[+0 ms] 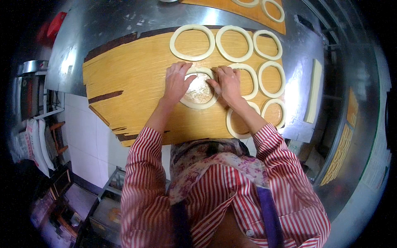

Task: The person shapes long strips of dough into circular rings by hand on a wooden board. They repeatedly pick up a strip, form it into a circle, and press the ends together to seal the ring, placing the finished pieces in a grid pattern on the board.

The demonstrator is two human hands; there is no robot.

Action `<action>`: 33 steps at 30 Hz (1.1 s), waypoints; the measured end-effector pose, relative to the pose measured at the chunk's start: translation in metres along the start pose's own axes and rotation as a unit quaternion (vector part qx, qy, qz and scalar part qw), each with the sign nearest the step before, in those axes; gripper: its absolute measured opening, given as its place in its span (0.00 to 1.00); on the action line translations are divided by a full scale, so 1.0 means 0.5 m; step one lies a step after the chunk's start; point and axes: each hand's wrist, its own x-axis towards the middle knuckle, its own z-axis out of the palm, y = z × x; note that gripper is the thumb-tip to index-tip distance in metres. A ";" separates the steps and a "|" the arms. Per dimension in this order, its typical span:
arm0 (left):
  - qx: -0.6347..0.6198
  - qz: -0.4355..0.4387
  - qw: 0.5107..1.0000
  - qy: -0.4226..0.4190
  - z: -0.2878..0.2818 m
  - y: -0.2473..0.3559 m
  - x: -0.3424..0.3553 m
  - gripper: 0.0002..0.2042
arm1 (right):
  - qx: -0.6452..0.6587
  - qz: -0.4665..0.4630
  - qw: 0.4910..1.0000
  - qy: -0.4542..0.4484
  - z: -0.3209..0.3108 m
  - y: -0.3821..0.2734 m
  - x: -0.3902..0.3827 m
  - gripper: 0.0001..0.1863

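On a wooden board [132, 76] atop a steel table [105, 25], half-open left hand [178, 82] and right hand [227, 82] touch a dough ring [199, 106].

The right hand [227, 82] covers the nine-o'clock side of one dough ring [254, 82]. At one o'clock, the top edge cuts off another board [252, 15]; the white sack [36, 144] at nine o'clock is too blurred to read.

Glare whitens the wooden board [132, 78] inside the handled dough ring [199, 106]; beyond and right of it, the metal desk [120, 22] shines brightly; far to its left, surroundings dim and bend.
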 end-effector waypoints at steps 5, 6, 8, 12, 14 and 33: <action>0.010 0.012 0.998 -0.059 0.032 -0.005 0.031 0.15 | 0.003 0.016 1.000 -0.013 0.039 0.006 0.038 0.16; 0.009 0.017 0.999 -0.048 0.036 -0.008 0.037 0.15 | 0.011 0.024 1.000 -0.017 0.044 0.010 0.042 0.15; 0.008 0.025 0.999 -0.025 0.041 -0.010 0.047 0.15 | 0.013 0.026 1.000 0.007 0.040 0.012 0.055 0.14; 0.022 0.018 0.999 -0.018 0.032 -0.003 0.053 0.17 | -0.005 0.053 0.998 -0.025 0.033 0.011 0.055 0.16; 0.017 -0.004 1.000 0.023 0.018 0.001 0.041 0.18 | -0.019 0.053 0.998 -0.021 0.018 0.002 0.037 0.20; -0.029 0.090 0.995 0.006 -0.016 0.025 -0.071 0.10 | -0.026 -0.088 0.995 -0.038 -0.008 -0.015 -0.113 0.11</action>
